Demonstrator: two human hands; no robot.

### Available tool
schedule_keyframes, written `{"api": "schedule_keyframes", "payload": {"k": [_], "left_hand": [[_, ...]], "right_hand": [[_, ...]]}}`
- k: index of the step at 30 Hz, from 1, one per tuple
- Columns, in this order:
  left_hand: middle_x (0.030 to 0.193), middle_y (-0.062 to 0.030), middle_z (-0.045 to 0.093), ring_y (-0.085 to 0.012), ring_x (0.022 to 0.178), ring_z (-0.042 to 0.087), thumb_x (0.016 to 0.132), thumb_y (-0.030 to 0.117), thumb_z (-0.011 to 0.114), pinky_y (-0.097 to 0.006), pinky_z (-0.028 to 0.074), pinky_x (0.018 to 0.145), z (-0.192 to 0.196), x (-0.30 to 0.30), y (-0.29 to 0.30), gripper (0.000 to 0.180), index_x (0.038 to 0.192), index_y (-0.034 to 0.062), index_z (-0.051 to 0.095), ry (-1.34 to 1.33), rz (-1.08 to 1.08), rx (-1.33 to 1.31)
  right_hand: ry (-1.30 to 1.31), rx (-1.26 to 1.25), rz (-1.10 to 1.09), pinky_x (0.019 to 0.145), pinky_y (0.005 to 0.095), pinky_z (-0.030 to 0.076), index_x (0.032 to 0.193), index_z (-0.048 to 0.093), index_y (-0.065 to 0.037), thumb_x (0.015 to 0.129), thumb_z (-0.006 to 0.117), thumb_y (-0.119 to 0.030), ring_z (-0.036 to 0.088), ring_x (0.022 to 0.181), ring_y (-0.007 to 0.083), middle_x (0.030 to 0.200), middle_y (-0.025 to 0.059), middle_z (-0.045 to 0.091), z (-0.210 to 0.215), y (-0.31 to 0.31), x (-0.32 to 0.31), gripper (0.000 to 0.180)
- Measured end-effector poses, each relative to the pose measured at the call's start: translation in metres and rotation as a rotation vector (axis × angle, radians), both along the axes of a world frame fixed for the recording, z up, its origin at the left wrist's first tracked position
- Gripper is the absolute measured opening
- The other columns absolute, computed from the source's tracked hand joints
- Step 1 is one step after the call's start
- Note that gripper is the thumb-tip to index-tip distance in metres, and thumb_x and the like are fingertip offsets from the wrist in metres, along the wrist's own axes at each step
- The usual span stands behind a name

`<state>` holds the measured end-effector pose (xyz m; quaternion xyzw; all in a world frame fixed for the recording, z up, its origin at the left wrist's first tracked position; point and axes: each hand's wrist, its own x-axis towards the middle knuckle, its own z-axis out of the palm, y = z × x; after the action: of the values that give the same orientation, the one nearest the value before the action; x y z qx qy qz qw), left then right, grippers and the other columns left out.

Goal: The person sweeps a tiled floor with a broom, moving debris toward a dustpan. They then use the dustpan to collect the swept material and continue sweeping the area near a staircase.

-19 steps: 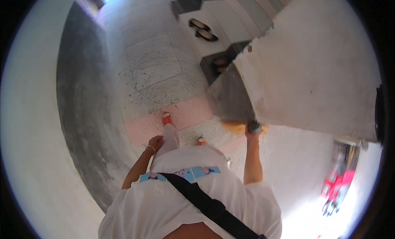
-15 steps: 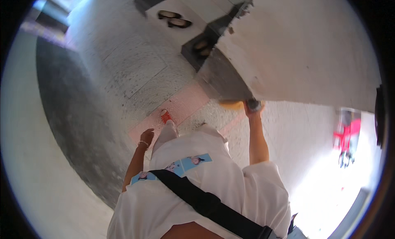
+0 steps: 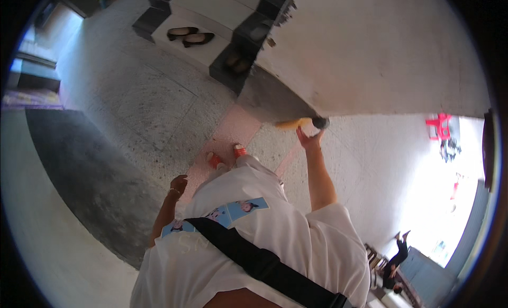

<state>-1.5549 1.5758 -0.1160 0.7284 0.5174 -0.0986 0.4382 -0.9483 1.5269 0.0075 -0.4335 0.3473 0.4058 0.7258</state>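
My right hand (image 3: pixel 310 139) is raised at the end of a stretched arm, palm up, fingers spread. Its fingertips are at a dark rounded piece (image 3: pixel 320 122) by the lower corner of the pale wall (image 3: pixel 381 59); whether they touch is hard to tell. Just left of that piece is a blurred yellow object (image 3: pixel 292 124), its kind unclear. My left hand (image 3: pixel 180 184) hangs low beside my body, fingers loosely bent and nothing visible in them. A thin bracelet circles the wrist. My red shoes (image 3: pixel 239 150) stand on a pink floor strip (image 3: pixel 233 127).
Black shoes (image 3: pixel 198 39) rest on a pale, dark-edged step (image 3: pixel 222 43) ahead. A dark grey curved band (image 3: pixel 84 165) runs along the left wall. At right are a red plastic stool (image 3: pixel 438 127) and, lower, a person in dark clothes (image 3: pixel 397 261).
My view has swung, bringing the person at lower right into sight. The fingers of my right hand have loosened from around the dark piece. Both shoes now show.
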Motion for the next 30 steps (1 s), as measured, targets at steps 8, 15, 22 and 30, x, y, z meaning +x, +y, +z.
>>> {"api": "schedule_keyframes", "payload": {"k": [8, 15, 22, 30], "left_hand": [[0.109, -0.0145, 0.057, -0.0287, 0.099, 0.054, 0.081, 0.014, 0.045, -0.035, 0.043, 0.086, 0.108, 0.096, 0.062, 0.027, 0.104, 0.0081, 0.059, 0.072, 0.180, -0.246], [0.100, -0.0158, 0.060, -0.0307, 0.091, 0.057, 0.082, 0.015, 0.048, -0.037, 0.045, 0.082, 0.088, 0.056, 0.089, 0.025, 0.103, 0.0086, 0.061, -0.016, 0.447, -0.015], [0.094, -0.0167, 0.061, -0.0325, 0.087, 0.058, 0.080, 0.014, 0.047, -0.037, 0.045, 0.079, 0.062, -0.034, 0.187, 0.024, 0.098, 0.0103, 0.062, 0.008, 0.485, -0.040], [0.073, -0.0123, 0.062, -0.0232, 0.062, 0.056, 0.079, 0.012, 0.049, -0.033, 0.047, 0.061, 0.037, -0.174, 0.284, 0.026, 0.102, 0.0128, 0.062, 0.062, 0.323, -0.049]], "right_hand": [[0.104, -0.094, 0.466, 0.077, 0.0545, 0.046, 0.114, 0.020, 0.000, 0.083, 0.052, -0.031, 0.052, 0.091, 0.0444, 0.108, 0.0312, 0.043, -0.110, -0.004, -0.085, 0.055], [0.133, -0.073, 0.894, 0.073, 0.0527, 0.048, 0.097, 0.034, -0.002, 0.082, 0.053, -0.020, 0.057, 0.081, 0.0417, 0.088, 0.0301, 0.054, -0.078, 0.126, -0.167, 0.030], [-0.211, -0.271, 1.123, 0.059, 0.0490, 0.053, 0.103, 0.038, 0.001, 0.082, 0.052, -0.023, 0.060, 0.066, 0.0383, 0.080, 0.0257, 0.057, -0.092, 0.249, -0.212, 0.034], [-0.656, -0.672, 1.628, 0.059, 0.0396, 0.052, 0.086, 0.058, 0.005, 0.078, 0.054, -0.025, 0.063, 0.070, 0.0297, 0.084, 0.0219, 0.061, -0.058, 0.352, -0.304, 0.031]]}}
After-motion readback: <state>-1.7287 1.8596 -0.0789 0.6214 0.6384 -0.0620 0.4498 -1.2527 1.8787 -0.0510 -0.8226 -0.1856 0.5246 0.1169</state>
